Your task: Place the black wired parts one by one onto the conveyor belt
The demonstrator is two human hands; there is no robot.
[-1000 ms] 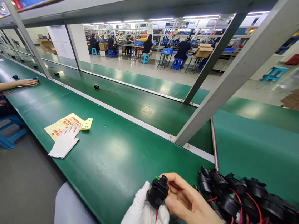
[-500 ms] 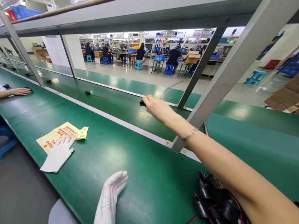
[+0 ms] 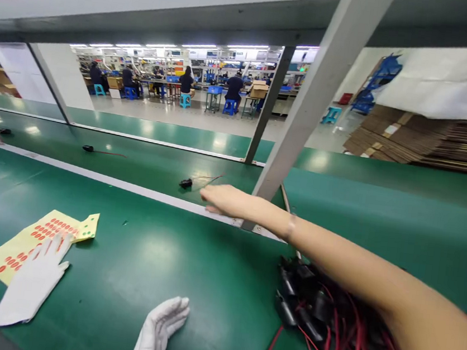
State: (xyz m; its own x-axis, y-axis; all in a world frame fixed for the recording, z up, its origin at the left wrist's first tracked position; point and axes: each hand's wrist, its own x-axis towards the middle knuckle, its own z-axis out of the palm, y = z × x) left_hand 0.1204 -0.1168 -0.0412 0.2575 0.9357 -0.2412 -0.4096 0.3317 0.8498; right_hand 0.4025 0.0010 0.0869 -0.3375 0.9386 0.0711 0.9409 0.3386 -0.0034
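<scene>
My left hand [image 3: 160, 327], in a white glove, is at the bottom centre over the green bench, its fingers extended, slightly curved and holding nothing. My bare right hand [image 3: 228, 200] reaches across the pale divider strip. Just left of its fingertips, apart from them, a small black part with a thin wire [image 3: 186, 183] lies on the green conveyor belt. Its fingers look loosely parted and hold nothing visible. Under my right forearm sits a pile of black parts with red wires [image 3: 319, 314].
An empty white glove [image 3: 30, 287] lies partly over a yellow sheet of red stickers [image 3: 48, 227]. More black parts, such as one with a wire [image 3: 88, 148], rest along the belt [image 3: 145, 168]. A slanted metal post [image 3: 304, 104] stands beside my right arm. Flattened cardboard [image 3: 431, 138] is stacked at right.
My right hand has let go of the black part on the belt and drawn back toward me. The view has turned right; the neighbouring person's arm has left the picture.
</scene>
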